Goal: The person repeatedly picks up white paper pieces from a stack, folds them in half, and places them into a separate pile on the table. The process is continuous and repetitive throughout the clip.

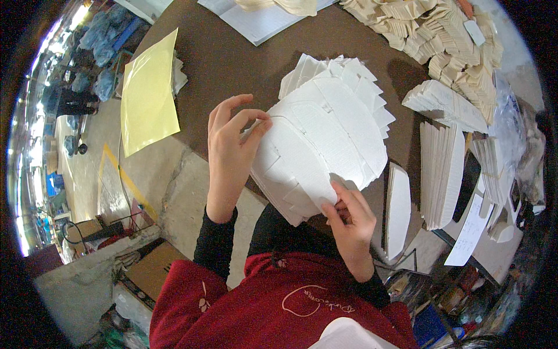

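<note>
A pile of thin white cut pieces [349, 128], curved and overlapping, lies at the near edge of the brown table. Whether they are fabric, foam or paper I cannot tell. On top is a long, curved white piece [308, 157]. With thumb and forefinger, my left hand [232, 136] pinches at its upper left end. My right hand [351, 218] grips its lower end, the thumb and fingers closed at the edge nearest my body. More white layers show beneath, fanned out at the far side of the pile.
The brown table [226, 64] carries cream bundles [424, 29] at the far right and white stacks [442, 174] on the right. A yellow sheet [151, 96] overhangs its left edge. White papers [261, 23] lie at the back. A cardboard box [154, 267] stands lower left.
</note>
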The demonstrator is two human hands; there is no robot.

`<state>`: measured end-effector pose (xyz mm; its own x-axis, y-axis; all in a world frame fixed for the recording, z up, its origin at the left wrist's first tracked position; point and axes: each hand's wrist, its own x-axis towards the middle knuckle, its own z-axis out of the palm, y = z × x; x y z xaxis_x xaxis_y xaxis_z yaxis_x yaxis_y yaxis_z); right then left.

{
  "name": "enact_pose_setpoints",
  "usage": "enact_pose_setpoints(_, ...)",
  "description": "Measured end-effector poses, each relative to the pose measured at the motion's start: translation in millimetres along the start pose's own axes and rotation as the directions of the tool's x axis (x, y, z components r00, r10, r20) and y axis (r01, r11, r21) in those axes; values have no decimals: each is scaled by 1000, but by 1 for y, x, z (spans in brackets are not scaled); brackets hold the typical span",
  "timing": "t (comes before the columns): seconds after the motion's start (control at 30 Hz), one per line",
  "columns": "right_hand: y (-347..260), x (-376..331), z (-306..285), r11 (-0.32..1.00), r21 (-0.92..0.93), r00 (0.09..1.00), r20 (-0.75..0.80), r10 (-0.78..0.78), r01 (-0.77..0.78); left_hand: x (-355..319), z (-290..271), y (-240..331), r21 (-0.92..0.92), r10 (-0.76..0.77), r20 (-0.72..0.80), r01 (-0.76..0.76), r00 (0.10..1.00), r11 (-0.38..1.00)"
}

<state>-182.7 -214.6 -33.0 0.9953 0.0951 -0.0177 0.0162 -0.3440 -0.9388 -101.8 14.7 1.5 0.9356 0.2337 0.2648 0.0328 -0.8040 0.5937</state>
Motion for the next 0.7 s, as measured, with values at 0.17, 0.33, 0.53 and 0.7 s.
enact_pose_setpoints(0.17, 0, 3, -3, 998, -44, 999, 10, -53, 54, -4, 1, -1, -16, -11, -8, 11, 1000, 1000)
enact_pose_setpoints(0.33, -1, 5, 0, 961, -203, 981, -9, -192, 186, -5, -6, 2, 91, 54, 52, -59, 997, 994)
enact_pose_setpoints(0.53, -20, -2, 10, 899, -429, 992, -50, -115, 83, -4, -9, 16, 150, 23, 81, -35, 996, 988)
enact_pose_setpoints(0.7, -33, 7, -15, 747, -655, 982, -37, -183, 115, -14, -3, 28, 204, 79, -12, -75, 997, 976)
